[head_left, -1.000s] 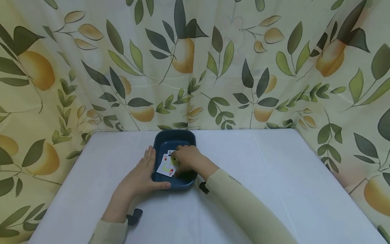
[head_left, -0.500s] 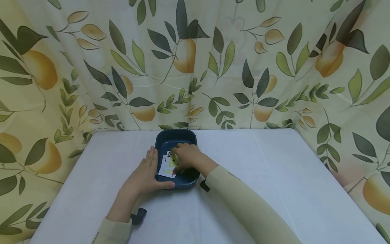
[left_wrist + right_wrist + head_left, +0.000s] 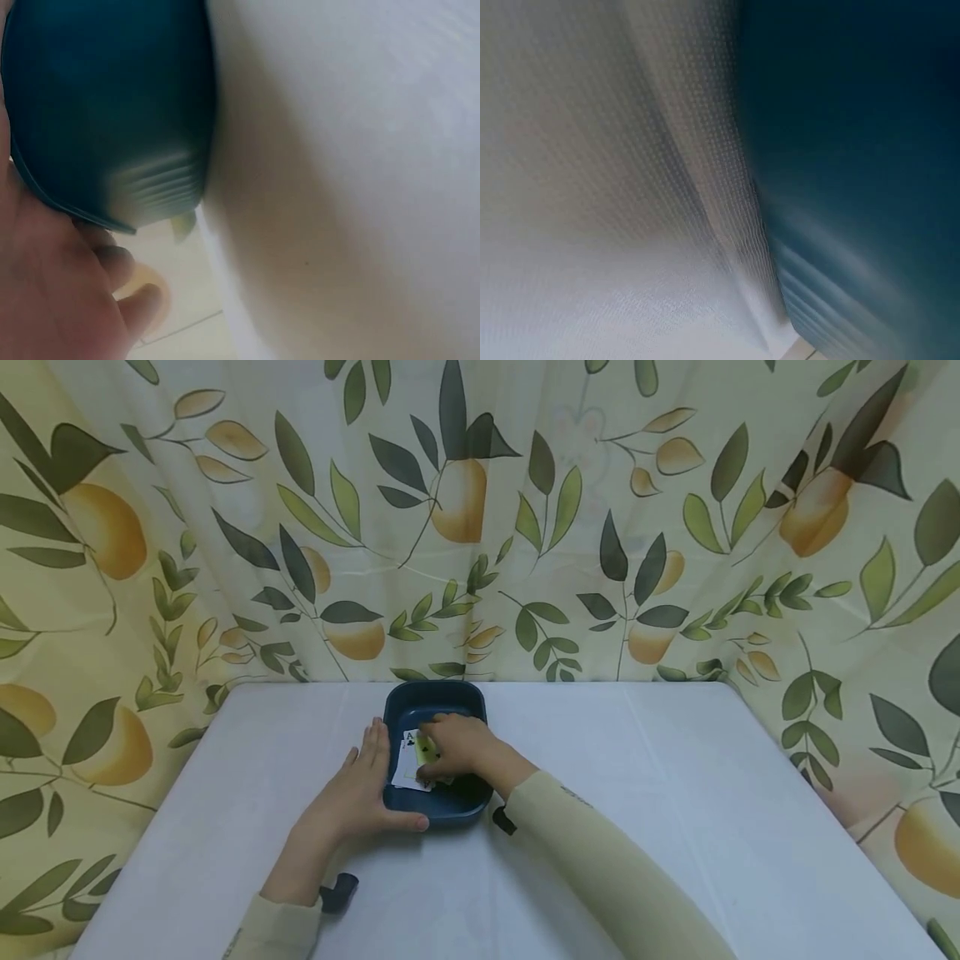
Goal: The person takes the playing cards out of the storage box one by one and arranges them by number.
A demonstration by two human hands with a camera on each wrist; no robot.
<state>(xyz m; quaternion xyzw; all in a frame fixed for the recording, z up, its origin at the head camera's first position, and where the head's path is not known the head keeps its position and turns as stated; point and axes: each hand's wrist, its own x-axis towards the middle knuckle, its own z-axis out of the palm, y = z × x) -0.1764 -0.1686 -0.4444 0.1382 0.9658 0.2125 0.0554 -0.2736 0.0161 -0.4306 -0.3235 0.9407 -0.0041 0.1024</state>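
Note:
A dark blue tray (image 3: 435, 810) with rounded corners stands at the far side of the table. Inside it lie overlapping playing cards (image 3: 405, 772), an ace of clubs on top. My right hand (image 3: 463, 745) reaches in over the right wall and grips the top card, fingers at its upper part and thumb lower down; it hides the cards' right side. Along the tray's left wall my left hand (image 3: 352, 789) rests with fingers straight, thumb out at the near left corner. The left wrist view has the tray's ribbed outer wall (image 3: 161, 180) close by the fingers (image 3: 139, 307).
A white cloth (image 3: 637, 827) covers the table, its far edge just behind the tray. A curtain (image 3: 540, 527) printed with fruit and leaves hangs behind and at both sides. A black wrist strap piece (image 3: 339, 893) sticks out beside the left sleeve.
The ace of clubs has shifted over the card below, whose red heart mark is now covered, so the cards lie more squarely together. My left hand stays at the tray.

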